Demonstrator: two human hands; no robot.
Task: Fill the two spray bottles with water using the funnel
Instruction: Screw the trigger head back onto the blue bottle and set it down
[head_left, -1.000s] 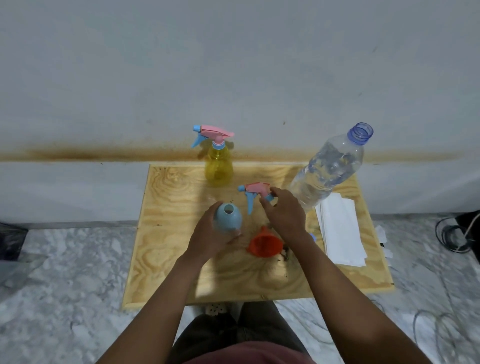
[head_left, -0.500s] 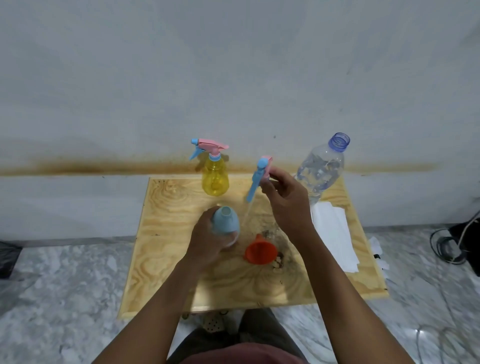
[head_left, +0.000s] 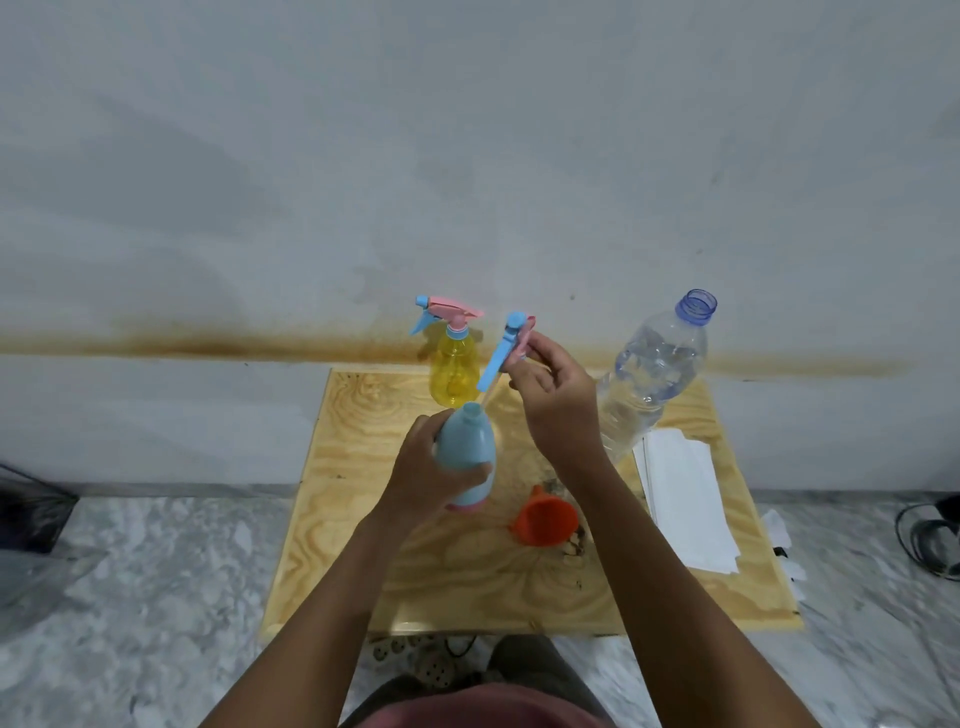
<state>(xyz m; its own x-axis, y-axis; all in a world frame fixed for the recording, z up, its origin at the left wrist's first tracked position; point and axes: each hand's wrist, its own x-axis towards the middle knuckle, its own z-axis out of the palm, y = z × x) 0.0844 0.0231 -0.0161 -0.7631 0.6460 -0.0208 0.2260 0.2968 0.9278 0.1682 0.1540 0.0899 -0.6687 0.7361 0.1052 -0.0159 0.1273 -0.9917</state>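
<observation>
Early days imo. Left hand is gripping the blue spray bottle round its body, holding it tilted over the table's middle. Right hand is pinching the trigger head just above the neck w/ the dip tube hanging toward the opening, can't tell if the tip's inside. Funnel is lying nr the middle, looking unused. Yellow spray bottle is sitting capped at the far edge, open water bottle at the far right corner. Both fills are looking undone afaict. Plywood table, white papers along the right edge, stained grey wall, marble floor.
</observation>
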